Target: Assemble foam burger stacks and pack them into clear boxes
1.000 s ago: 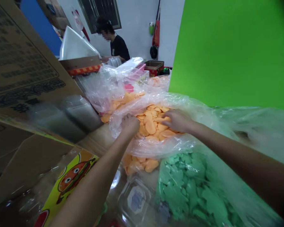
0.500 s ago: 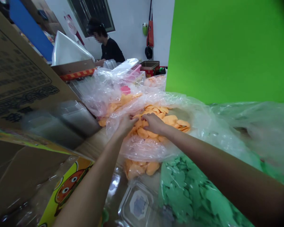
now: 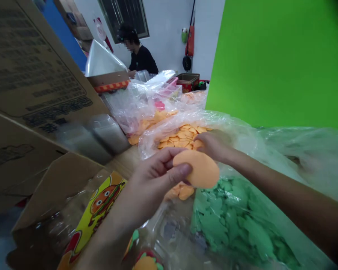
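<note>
My left hand point(image 3: 154, 180) pinches a flat, round orange foam piece point(image 3: 198, 170) between thumb and fingers, raised above the table. Farther away, my right hand point(image 3: 211, 144) reaches into a clear plastic bag point(image 3: 236, 127) full of the same orange pieces point(image 3: 181, 138); its fingers curl down among them, and whether they hold one is hidden. A second bag with green leaf-shaped foam pieces point(image 3: 233, 221) lies just below the right forearm.
A big cardboard box point(image 3: 30, 82) stands at left, with a yellow burger-printed box flap point(image 3: 98, 210) and clear plastic trays point(image 3: 169, 232) near me. More bags of orange pieces point(image 3: 149, 120) lie behind. A person in black point(image 3: 142, 56) works at the back. A green screen point(image 3: 284, 60) fills the right.
My left hand has come out of the bag toward me with one orange piece pinched in it. The right hand has moved back to the right, deeper among the pieces.
</note>
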`<state>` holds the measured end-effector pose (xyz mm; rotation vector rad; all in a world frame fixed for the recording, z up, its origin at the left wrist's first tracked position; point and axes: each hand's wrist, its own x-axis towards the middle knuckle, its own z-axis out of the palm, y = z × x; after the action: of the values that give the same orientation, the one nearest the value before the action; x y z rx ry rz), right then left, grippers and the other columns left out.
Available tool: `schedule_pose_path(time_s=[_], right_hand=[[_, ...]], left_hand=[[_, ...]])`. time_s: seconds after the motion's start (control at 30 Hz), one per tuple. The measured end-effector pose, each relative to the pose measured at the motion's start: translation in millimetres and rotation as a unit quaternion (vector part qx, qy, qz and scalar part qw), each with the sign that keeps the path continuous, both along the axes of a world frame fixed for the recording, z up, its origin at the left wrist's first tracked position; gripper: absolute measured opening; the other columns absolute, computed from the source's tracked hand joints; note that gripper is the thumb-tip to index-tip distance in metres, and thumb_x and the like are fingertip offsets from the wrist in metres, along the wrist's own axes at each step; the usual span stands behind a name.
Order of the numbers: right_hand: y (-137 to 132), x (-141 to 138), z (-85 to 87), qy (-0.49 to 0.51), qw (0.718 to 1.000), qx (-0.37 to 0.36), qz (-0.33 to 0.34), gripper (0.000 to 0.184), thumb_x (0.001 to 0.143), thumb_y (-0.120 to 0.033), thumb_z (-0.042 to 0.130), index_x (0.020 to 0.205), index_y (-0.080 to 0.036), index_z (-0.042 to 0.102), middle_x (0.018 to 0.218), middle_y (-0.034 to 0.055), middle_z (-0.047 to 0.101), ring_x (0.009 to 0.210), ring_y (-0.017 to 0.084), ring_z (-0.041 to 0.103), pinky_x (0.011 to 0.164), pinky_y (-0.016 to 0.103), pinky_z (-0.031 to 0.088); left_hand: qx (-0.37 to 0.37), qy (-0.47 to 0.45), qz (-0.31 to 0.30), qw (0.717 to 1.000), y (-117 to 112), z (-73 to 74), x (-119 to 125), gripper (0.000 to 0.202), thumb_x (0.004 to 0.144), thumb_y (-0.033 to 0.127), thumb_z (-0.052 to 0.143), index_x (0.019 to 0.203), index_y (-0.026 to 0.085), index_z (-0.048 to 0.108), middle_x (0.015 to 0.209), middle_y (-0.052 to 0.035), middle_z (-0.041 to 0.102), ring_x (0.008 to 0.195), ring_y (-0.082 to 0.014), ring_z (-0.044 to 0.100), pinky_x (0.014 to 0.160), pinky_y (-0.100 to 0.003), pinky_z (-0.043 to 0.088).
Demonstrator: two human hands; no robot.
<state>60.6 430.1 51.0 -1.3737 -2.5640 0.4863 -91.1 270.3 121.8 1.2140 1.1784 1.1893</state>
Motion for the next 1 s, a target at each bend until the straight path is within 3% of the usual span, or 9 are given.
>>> schedule_pose_path(time_s=[0.1, 0.2, 0.23, 0.37, 0.43, 0.53, 0.63, 0.87, 1.0], right_hand=[[-31, 21, 22.8, 0.108, 0.991, -0.069, -0.041, 0.027, 0.083, -0.032, 0.059, 0.103, -0.014, 0.059, 0.094, 0.0093, 0.069, 0.085, 0.022, 0.066, 0.070, 0.035, 0.055], [-79, 41, 43.4, 0.211, 0.962, -0.170, -0.038, 0.031, 0.090, -0.036, 0.046, 0.112, -0.017, 0.056, 0.094, 0.0087, 0.073, 0.077, 0.018, 0.071, 0.058, 0.027, 0.058], [-97, 46, 48.7, 0.269, 0.934, -0.232, -0.037, 0.032, 0.091, -0.036, 0.042, 0.114, -0.018, 0.056, 0.099, 0.0090, 0.072, 0.081, 0.018, 0.071, 0.062, 0.027, 0.060], [-158, 59, 62.5, 0.504, 0.700, -0.504, -0.040, 0.031, 0.087, -0.030, 0.052, 0.117, -0.025, 0.059, 0.110, 0.0062, 0.069, 0.101, 0.021, 0.066, 0.085, 0.036, 0.055], [-179, 62, 67.1, 0.527, 0.657, -0.537, -0.042, 0.035, 0.083, -0.025, 0.059, 0.118, -0.030, 0.059, 0.110, 0.0036, 0.070, 0.101, 0.020, 0.066, 0.086, 0.032, 0.055], [-199, 63, 75.3, 0.520, 0.645, -0.557, -0.055, 0.041, 0.080, -0.022, 0.064, 0.119, -0.035, 0.059, 0.110, 0.0024, 0.070, 0.097, 0.018, 0.068, 0.083, 0.028, 0.055], [-210, 60, 86.0, 0.497, 0.637, -0.581, -0.096, 0.039, 0.079, -0.024, 0.066, 0.116, -0.037, 0.060, 0.109, 0.0023, 0.070, 0.097, 0.020, 0.068, 0.088, 0.035, 0.053], [-222, 62, 83.5, 0.485, 0.608, -0.590, -0.219, 0.041, 0.067, -0.023, 0.077, 0.101, -0.044, 0.067, 0.102, 0.0009, 0.073, 0.090, 0.022, 0.070, 0.074, 0.027, 0.060], [-222, 73, 59.4, 0.448, 0.684, -0.521, -0.245, 0.046, 0.061, -0.022, 0.080, 0.101, -0.042, 0.068, 0.099, -0.0020, 0.074, 0.079, 0.019, 0.072, 0.064, 0.020, 0.060]], left_hand=[[0.089, 0.153, 0.114, 0.978, -35, 2.0, -1, 0.012, 0.076, 0.024, 0.065, 0.084, 0.030, 0.071, 0.085, 0.0004, 0.069, 0.080, -0.0180, 0.063, 0.071, -0.028, 0.055], [0.070, 0.156, 0.176, 0.969, -70, -11.4, -13, 0.014, 0.079, 0.028, 0.062, 0.087, 0.036, 0.070, 0.095, 0.0010, 0.068, 0.069, -0.0149, 0.064, 0.062, -0.025, 0.056], [0.044, 0.129, 0.183, 0.974, -81, -18.7, -18, 0.015, 0.079, 0.030, 0.062, 0.090, 0.037, 0.069, 0.101, 0.0010, 0.067, 0.071, -0.0151, 0.065, 0.062, -0.025, 0.057], [-0.013, 0.039, 0.210, 0.977, -118, -46.7, -29, 0.015, 0.075, 0.040, 0.066, 0.088, 0.035, 0.069, 0.111, 0.0022, 0.064, 0.107, -0.0203, 0.060, 0.083, -0.024, 0.054], [-0.014, 0.024, 0.248, 0.968, -131, -51.0, -25, 0.007, 0.076, 0.038, 0.066, 0.081, 0.034, 0.067, 0.104, 0.0039, 0.067, 0.108, -0.0168, 0.059, 0.080, -0.019, 0.054], [-0.016, 0.015, 0.283, 0.959, -141, -41.8, -8, 0.016, 0.074, 0.027, 0.069, 0.086, 0.035, 0.063, 0.108, 0.0059, 0.066, 0.099, -0.0150, 0.063, 0.066, -0.016, 0.055], [-0.026, -0.003, 0.291, 0.956, -146, -25.2, 9, 0.033, 0.072, 0.022, 0.071, 0.099, 0.037, 0.059, 0.122, 0.0045, 0.061, 0.087, -0.0148, 0.067, 0.062, -0.019, 0.056], [-0.031, 0.040, 0.253, 0.966, -164, -14.2, 9, 0.036, 0.072, 0.019, 0.070, 0.104, 0.035, 0.063, 0.090, 0.0034, 0.071, 0.063, -0.0097, 0.064, 0.051, -0.015, 0.051], [0.016, 0.062, 0.419, 0.906, -169, -18.3, -24, 0.018, 0.076, 0.028, 0.067, 0.093, 0.030, 0.070, 0.087, 0.0036, 0.070, 0.069, -0.0090, 0.062, 0.058, -0.014, 0.050]])
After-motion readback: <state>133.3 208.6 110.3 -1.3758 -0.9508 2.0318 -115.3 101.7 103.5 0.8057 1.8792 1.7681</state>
